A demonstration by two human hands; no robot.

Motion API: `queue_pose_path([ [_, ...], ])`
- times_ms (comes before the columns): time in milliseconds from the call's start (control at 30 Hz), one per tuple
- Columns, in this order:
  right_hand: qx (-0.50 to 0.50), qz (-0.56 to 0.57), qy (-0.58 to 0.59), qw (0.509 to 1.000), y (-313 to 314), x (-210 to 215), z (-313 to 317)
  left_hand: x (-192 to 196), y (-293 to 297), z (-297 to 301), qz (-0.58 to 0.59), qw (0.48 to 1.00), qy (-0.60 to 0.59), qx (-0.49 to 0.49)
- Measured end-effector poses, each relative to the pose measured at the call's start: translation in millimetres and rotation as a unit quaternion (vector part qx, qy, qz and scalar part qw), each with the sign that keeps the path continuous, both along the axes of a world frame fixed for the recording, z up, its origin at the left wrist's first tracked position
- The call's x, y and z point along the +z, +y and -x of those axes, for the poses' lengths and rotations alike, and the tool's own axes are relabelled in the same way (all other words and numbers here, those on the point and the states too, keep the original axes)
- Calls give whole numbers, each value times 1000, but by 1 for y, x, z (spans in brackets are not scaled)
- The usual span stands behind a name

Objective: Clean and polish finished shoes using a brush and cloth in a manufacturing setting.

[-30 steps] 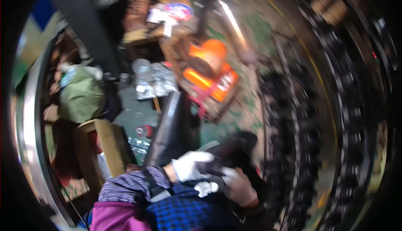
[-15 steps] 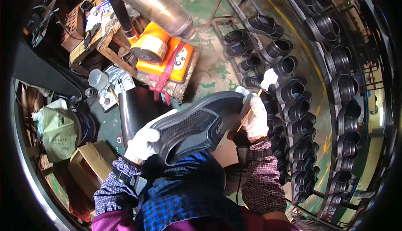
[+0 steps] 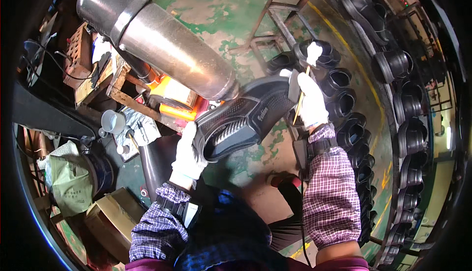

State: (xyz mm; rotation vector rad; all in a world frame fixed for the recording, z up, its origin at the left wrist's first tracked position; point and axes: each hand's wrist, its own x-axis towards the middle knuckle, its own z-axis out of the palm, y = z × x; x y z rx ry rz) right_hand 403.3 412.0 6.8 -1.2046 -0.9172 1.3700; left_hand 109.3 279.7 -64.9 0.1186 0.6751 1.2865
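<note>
A black shoe [image 3: 268,114] is held up in front of me, tilted, its opening facing me. My left hand [image 3: 188,155], in a white glove, grips it at the heel end. At the toe end my right hand [image 3: 312,101], also gloved, is closed on the shoe. That same hand keeps a thin wooden stick [image 3: 298,108] with a white fluffy tuft [image 3: 314,54] at its upper end. Just beyond the shoe's upper edge is the tip of a large metal tube [image 3: 177,45]; whether they touch I cannot tell.
Racks with several black shoes [image 3: 410,101] run along the right. Behind the tube sits an orange machine [image 3: 179,111] beside a wooden stand [image 3: 118,82]. A clear cup [image 3: 113,121], a green bag [image 3: 71,177] and a cardboard box [image 3: 115,212] are on the left.
Both hands have moved the shoe forward, away from my body and up to the metal tube's tip. The shoe has turned to show more of its opening. My view has shifted too.
</note>
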Motion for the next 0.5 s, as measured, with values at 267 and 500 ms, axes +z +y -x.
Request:
queue_pose_path([
  [267,14,67,115,991,42,1,-14,10,15,-20,-10,994,-101,35],
  [500,2,33,91,995,33,29,-27,21,20,-36,-14,978,-210,3],
])
